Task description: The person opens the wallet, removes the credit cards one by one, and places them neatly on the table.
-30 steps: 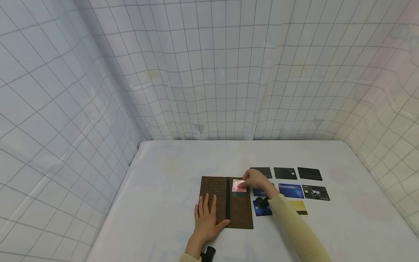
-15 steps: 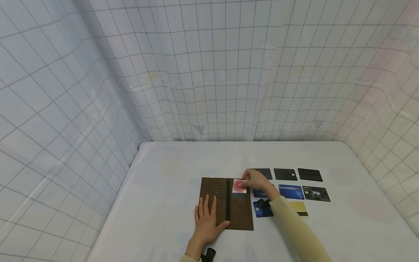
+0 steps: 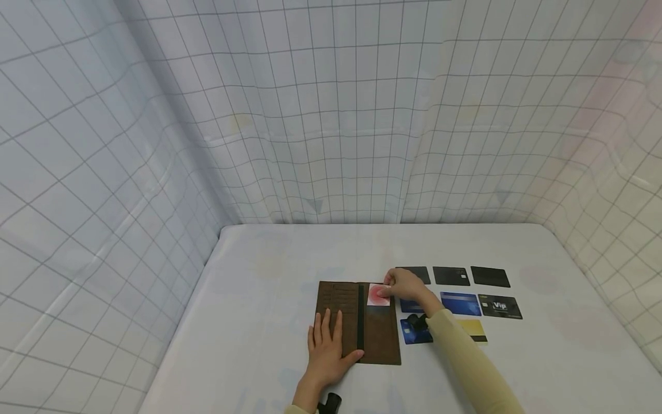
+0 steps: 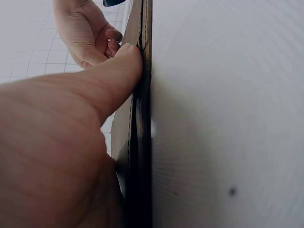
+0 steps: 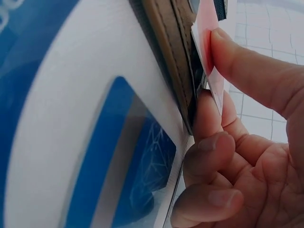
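Note:
A brown wallet (image 3: 383, 339) lies spread open on the white table, a black band running down its middle. My left hand (image 3: 326, 353) rests flat on its left half, fingers spread and thumb on the band. In the left wrist view that thumb presses near the wallet's stitched edge (image 4: 147, 42). A white card with a pink-red circle (image 3: 373, 296) is at the top of the right half, and my right hand (image 3: 405, 284) pinches it. The right wrist view has the thumb on the card's (image 5: 207, 42) face and fingers behind it, at the wallet's edge (image 5: 166, 42).
Right of the wallet, several cards lie in rows: black ones (image 3: 451, 276) at the back, a blue one (image 3: 460, 303) and a black Vip card (image 3: 499, 306) in the middle, another blue (image 3: 408, 333) and a yellow one (image 3: 472, 328) in front. Grid-patterned curtains (image 3: 331, 115) surround the table.
Both hands have stayed nearly still, the right one still pinching the card. Glare on the card has faded, so its red circle shows clearly. The head view has shifted very slightly.

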Demonstrator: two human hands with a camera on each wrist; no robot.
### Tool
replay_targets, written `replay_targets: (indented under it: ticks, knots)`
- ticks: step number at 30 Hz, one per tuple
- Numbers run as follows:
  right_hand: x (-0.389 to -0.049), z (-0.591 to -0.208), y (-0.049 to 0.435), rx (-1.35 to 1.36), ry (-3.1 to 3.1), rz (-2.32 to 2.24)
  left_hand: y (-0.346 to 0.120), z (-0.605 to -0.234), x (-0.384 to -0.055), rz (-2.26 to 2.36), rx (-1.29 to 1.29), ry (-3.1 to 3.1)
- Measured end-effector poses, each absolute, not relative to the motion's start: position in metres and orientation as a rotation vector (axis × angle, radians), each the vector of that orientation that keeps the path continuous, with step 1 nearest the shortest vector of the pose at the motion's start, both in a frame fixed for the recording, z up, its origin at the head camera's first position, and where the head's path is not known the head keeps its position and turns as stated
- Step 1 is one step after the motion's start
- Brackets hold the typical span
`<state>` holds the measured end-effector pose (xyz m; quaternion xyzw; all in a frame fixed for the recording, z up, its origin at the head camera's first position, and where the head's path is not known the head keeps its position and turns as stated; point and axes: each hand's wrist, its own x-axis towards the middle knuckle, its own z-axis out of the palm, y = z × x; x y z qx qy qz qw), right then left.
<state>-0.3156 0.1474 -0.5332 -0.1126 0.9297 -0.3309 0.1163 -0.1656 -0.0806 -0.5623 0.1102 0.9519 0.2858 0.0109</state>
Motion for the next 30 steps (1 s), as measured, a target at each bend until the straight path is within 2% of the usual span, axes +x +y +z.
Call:
replay_targets:
  ticks: [15,30]
  knots:
    - [-0.317,-0.534,0.150,-0.273,2.737,-0.980,-0.082,-0.580,-0.168,0.927,0.384,3.048]
    - [-0.315,-0.533,0.151,-0.262,2.756,-1.023,-0.081,-0.565,-0.165,0.927,0.362,2.988]
